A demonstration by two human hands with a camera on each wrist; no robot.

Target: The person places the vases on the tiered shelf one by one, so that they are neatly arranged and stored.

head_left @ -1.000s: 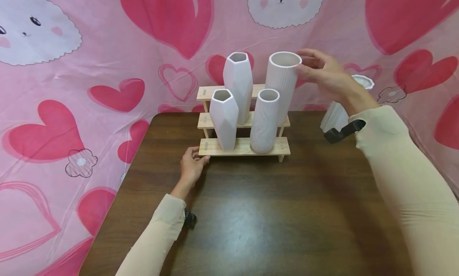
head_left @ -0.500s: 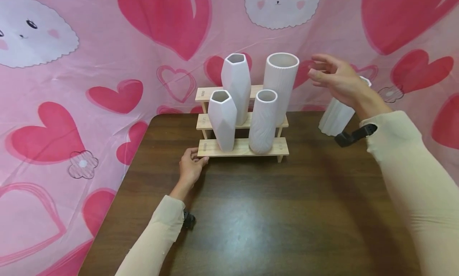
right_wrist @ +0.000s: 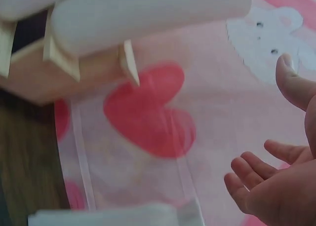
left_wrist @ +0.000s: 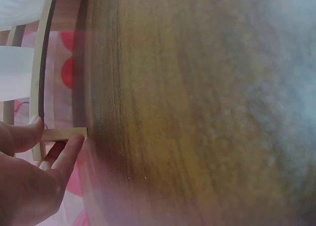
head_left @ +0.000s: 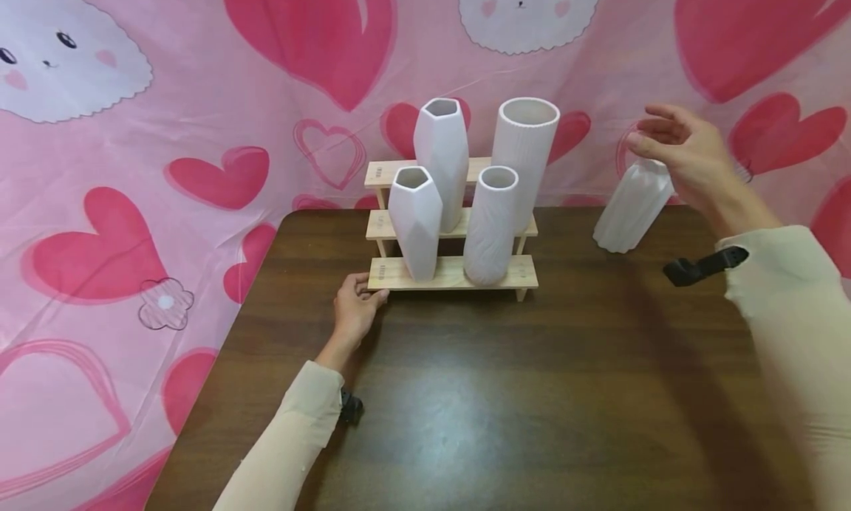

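Observation:
A three-tier wooden display stand (head_left: 453,275) holds several white vases. Its lowest tier carries a faceted vase (head_left: 415,227) on the left and a slim textured cylinder vase (head_left: 490,227) on the right. Behind them rise a taller faceted vase (head_left: 442,153) and a wide ribbed cylinder vase (head_left: 528,138). My left hand (head_left: 354,308) grips the stand's front left corner, thumb on the board and fingers at the leg (left_wrist: 64,134). Off to the right, my right hand (head_left: 691,156) hangs with parted fingers over a fluted white vase (head_left: 631,208), overlapping its mouth in the head view.
Everything stands on a dark brown wooden table (head_left: 425,393). A pink cloth (head_left: 319,68) with hearts and animal faces hangs behind and beside it. The fluted vase stands near the table's back edge, apart from the stand.
My right hand has let go of the ribbed cylinder vase's rim and moved right, to above the fluted vase. The left hand stays at the stand's corner.

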